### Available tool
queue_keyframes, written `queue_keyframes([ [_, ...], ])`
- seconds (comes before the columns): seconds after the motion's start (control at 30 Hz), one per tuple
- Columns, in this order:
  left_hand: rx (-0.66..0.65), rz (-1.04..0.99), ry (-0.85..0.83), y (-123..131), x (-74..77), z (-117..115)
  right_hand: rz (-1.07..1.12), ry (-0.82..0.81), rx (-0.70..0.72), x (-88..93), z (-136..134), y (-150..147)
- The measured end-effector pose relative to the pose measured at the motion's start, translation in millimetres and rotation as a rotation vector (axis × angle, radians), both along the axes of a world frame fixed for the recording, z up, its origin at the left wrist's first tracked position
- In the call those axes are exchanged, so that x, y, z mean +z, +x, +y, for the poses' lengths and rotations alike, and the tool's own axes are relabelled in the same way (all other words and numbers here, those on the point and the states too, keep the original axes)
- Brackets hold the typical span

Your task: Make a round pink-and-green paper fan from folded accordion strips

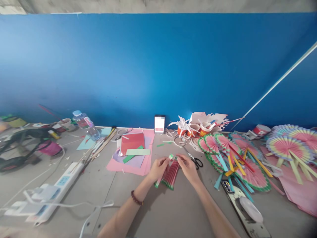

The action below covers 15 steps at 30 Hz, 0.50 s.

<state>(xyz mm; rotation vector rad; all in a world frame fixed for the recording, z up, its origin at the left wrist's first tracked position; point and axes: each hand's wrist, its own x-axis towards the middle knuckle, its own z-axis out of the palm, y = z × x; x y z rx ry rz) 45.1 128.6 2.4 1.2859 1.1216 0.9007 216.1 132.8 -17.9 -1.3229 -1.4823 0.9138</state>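
Observation:
Between my hands is a pleated paper piece (169, 175), red with a green edge, its folds spreading slightly toward me. My right hand (187, 166) pinches its far end at the thumb and fingertips. My left hand (158, 168) is closed on a narrow folded paper strip (157, 183) with green ends, held beside the pleated piece. The strip's middle is hidden by my fingers. Black-handled scissors (197, 162) lie just beyond my right hand. A dark bracelet (136, 198) circles my left wrist.
Coloured paper sheets (132, 142) lie left of my hands. Finished paper fans (226, 148) and a phone (245, 208) are at right. Paper cups (205, 129) with scraps stand behind. A power strip (61, 185), bottle (86, 124) and sticks (105, 145) are at left.

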Motion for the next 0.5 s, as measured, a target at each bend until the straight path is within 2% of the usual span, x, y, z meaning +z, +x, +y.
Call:
queue_keyframes([
  [0.13, -0.115, 0.011, 0.027, 2, 0.5, -4, 0.315, -0.267, 0.181, 5.7, -6, -10],
  [0.27, -0.228, -0.014, 0.011, 4, 8.6, -8, 0.547, -0.386, 0.174, 6.7, -6, -12],
  [0.37, -0.271, -0.031, -0.054, 4, 12.1, -8, 0.603, -0.418, 0.126, 6.2, -4, -10],
  [0.5, -0.307, -0.062, -0.116, 4, 11.7, -6, 0.544, -0.376, 0.107, 6.6, -5, -12],
])
